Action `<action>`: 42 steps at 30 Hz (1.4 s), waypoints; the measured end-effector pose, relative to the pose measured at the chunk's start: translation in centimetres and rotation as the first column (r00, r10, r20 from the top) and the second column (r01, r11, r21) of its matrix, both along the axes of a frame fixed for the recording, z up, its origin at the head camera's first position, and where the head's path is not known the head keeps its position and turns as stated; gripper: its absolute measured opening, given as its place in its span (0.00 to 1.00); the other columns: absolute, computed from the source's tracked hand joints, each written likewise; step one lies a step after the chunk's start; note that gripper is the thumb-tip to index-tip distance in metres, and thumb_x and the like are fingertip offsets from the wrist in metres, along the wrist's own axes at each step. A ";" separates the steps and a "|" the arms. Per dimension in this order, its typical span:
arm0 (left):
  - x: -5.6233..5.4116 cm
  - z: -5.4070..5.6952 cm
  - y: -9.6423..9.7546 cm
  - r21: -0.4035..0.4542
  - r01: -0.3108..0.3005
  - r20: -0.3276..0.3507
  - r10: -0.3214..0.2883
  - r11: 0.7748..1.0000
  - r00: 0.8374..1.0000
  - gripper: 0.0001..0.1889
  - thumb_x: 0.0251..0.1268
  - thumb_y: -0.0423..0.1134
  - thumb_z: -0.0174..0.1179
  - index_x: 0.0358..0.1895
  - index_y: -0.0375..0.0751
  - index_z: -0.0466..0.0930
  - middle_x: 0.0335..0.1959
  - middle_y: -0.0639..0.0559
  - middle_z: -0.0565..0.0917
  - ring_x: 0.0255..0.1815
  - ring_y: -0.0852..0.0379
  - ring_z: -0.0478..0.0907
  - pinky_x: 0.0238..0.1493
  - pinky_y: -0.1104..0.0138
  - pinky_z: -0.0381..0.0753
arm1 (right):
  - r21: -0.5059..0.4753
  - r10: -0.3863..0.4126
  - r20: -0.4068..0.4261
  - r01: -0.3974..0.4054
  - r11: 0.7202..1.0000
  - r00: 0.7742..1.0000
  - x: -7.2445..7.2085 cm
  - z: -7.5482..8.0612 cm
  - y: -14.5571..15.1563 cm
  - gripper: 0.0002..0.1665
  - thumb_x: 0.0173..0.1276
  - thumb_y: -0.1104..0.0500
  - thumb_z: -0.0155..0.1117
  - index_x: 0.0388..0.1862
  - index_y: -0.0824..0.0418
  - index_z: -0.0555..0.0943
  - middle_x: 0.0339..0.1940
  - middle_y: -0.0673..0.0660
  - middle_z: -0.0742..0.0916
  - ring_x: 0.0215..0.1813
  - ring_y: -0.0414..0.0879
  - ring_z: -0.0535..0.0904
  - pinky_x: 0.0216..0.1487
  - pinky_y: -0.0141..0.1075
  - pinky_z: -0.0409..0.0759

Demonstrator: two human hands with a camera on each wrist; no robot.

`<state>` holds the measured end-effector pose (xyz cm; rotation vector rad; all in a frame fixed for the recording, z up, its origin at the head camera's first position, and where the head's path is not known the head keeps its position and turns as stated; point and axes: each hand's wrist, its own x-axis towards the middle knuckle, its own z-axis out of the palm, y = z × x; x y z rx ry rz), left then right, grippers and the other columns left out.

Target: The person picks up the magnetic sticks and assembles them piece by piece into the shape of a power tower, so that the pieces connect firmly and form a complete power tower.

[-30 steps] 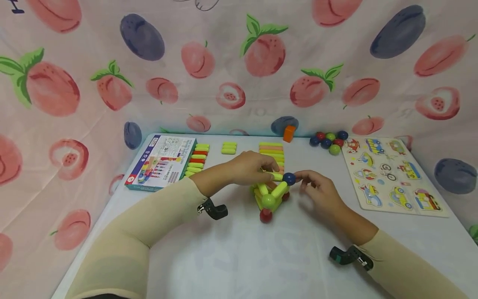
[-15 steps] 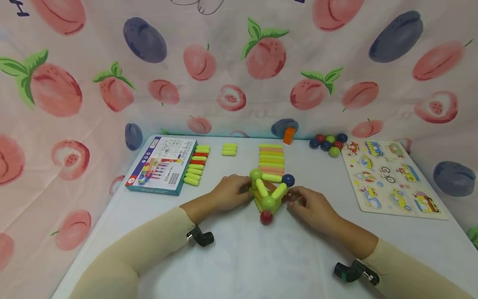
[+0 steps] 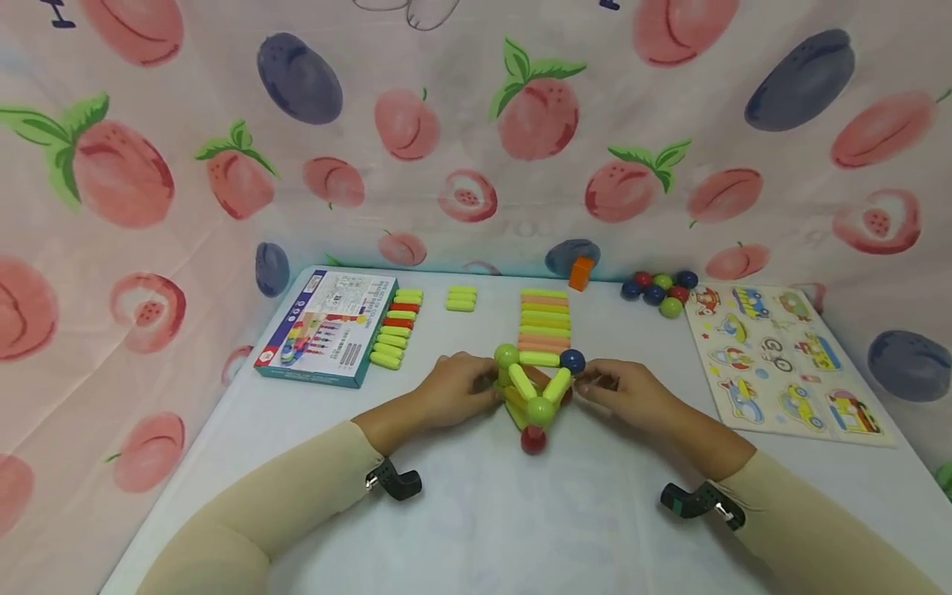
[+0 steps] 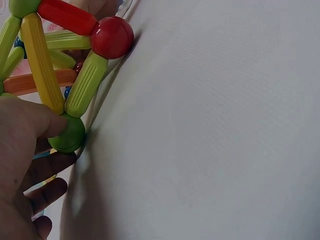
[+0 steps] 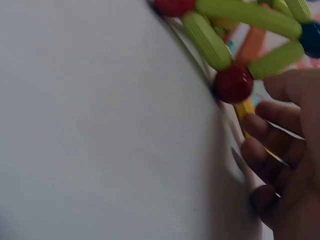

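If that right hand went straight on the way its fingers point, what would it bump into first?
Probably the ball-and-stick frame, around the red ball just ahead of the right hand; depth is unclear, so hand and frame may be touching.

White table: model, box, rods, balls, board

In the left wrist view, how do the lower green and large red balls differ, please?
The left hand pinches the green ball; no hand touches the red ball. The green ball meets a yellow rod, the red ball a red rod. Both are round and share a lime rod.
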<state>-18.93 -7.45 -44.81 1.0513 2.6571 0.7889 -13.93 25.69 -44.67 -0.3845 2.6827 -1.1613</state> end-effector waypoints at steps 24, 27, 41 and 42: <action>-7.6 4.9 0.4 0.239 -0.091 0.172 0.050 0.967 0.984 0.18 0.85 0.40 0.57 0.70 0.43 0.78 0.59 0.44 0.83 0.63 0.47 0.77 0.69 0.53 0.75 | 0.038 0.064 -0.064 -0.061 0.997 0.996 -0.9 -0.5 -0.4 0.11 0.72 0.57 0.75 0.51 0.50 0.88 0.45 0.44 0.90 0.46 0.46 0.80 0.50 0.39 0.81; -5.2 6.2 0.9 0.505 0.013 0.335 -0.210 0.863 0.918 0.16 0.86 0.35 0.53 0.69 0.36 0.76 0.58 0.40 0.81 0.62 0.47 0.76 0.66 0.55 0.79 | 0.032 0.074 -0.059 -0.072 0.997 0.996 -0.9 -0.5 -0.4 0.11 0.73 0.57 0.74 0.52 0.50 0.88 0.45 0.43 0.90 0.46 0.47 0.80 0.50 0.38 0.81; -3.1 5.2 0.2 0.604 0.124 0.297 -0.366 0.788 0.882 0.16 0.84 0.29 0.51 0.68 0.31 0.71 0.63 0.37 0.76 0.64 0.47 0.75 0.68 0.56 0.77 | 0.025 0.080 -0.068 -0.078 0.997 0.994 -0.6 -0.7 -0.7 0.09 0.72 0.54 0.75 0.50 0.48 0.88 0.43 0.43 0.89 0.44 0.47 0.79 0.47 0.38 0.80; -3.3 5.0 0.1 0.597 0.140 0.281 -0.369 0.790 0.886 0.17 0.82 0.30 0.53 0.68 0.31 0.71 0.64 0.37 0.77 0.65 0.46 0.75 0.69 0.51 0.76 | 0.027 0.076 -0.073 -0.074 0.997 0.994 -0.5 -0.7 -0.7 0.10 0.72 0.54 0.76 0.50 0.48 0.88 0.43 0.43 0.89 0.44 0.46 0.79 0.47 0.38 0.80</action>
